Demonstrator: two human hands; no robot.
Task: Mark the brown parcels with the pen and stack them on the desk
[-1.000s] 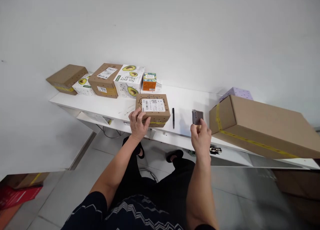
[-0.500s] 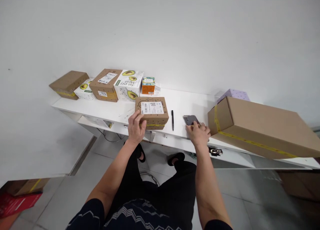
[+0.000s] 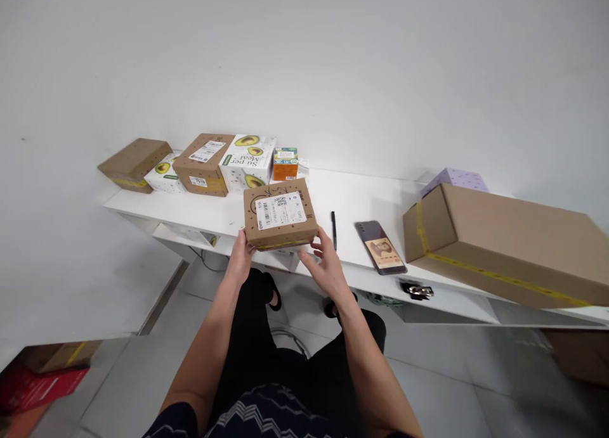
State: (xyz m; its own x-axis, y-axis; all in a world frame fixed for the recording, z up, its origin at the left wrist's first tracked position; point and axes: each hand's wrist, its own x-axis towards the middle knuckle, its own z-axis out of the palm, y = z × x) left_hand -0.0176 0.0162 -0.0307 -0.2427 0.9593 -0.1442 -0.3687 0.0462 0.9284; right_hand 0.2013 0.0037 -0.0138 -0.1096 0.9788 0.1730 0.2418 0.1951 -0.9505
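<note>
A small brown cardboard box (image 3: 280, 215) with a white shipping label on top is tilted up above the front edge of the white table (image 3: 361, 197). My left hand (image 3: 241, 258) grips its near left corner. My right hand (image 3: 322, 260) holds its near right corner from below. A phone (image 3: 380, 247) lies flat on the table to the right, screen up, apart from both hands. A black pen (image 3: 333, 222) lies between the box and the phone.
A large brown box (image 3: 499, 244) with yellow tape fills the table's right side, a lilac box (image 3: 457, 179) behind it. Avocado-printed cartons (image 3: 248, 160), brown boxes (image 3: 203, 164) and an orange carton (image 3: 285, 162) stand at the back left. Keys (image 3: 417, 291) lie on the lower shelf.
My right hand laid the phone flat on the table and moved left onto the small box. Both hands have lifted and tilted the box toward me.
</note>
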